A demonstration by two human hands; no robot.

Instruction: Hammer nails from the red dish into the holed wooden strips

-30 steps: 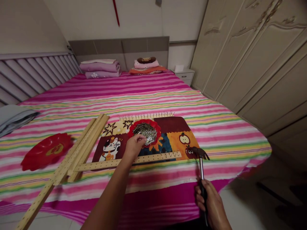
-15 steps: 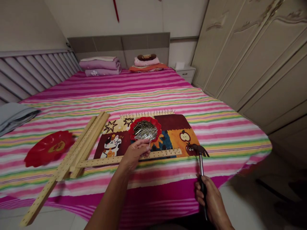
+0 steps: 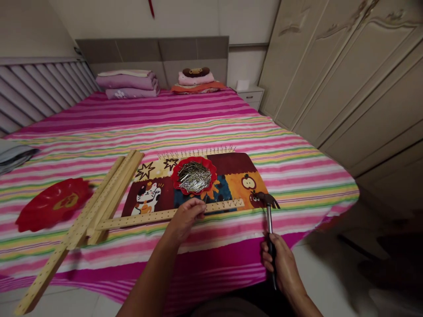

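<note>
My left hand [image 3: 189, 215] is closed in a pinch over the front drilled wooden strip [image 3: 148, 217], with a thin nail [image 3: 205, 200] at its fingertips. The fingers hide the nail's lower end, so I cannot tell whether it sits in a hole. Several nails stand in the strip's right end. My right hand [image 3: 280, 255] is wrapped round the black handle of a claw hammer [image 3: 269, 215], whose head rests over the mat's right part. Behind my left hand a red scalloped bowl [image 3: 214, 175] holds a heap of nails [image 3: 194, 176].
The patterned mat [image 3: 228, 164] lies on the striped bed cover [image 3: 297, 176]. Along its far edge runs another strip full of upright nails [image 3: 198, 152]. Several drilled wooden strips [image 3: 109, 193] lie crossed at the left, beside a red plate [image 3: 49, 202].
My left hand has lowered the nail from beside the bowl towards the strip. My right hand still grips the hammer. The whole view has shifted slightly.
</note>
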